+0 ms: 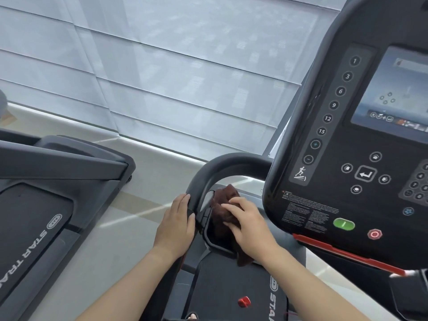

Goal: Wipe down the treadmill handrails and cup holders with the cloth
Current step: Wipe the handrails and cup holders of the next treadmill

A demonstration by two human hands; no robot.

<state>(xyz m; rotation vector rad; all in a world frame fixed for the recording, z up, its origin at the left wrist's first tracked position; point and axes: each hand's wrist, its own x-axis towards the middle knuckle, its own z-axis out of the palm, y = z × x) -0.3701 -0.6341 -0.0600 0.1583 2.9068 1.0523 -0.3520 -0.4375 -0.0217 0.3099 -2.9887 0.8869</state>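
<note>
the left hand wraps the black curved handrail where it bends down on the left side of the treadmill, fingers curled round the bar. just right of it, the right hand lies palm down with its fingers spread, pressing a dark brown cloth into the cup holder, a black recessed pocket between the handrail and the console. the cloth is bunched, one end poking up past the fingertips on the far side, another hanging out under the wrist on the near side. a second treadmill stands to the left, well apart, before a window with pale blinds.
</note>
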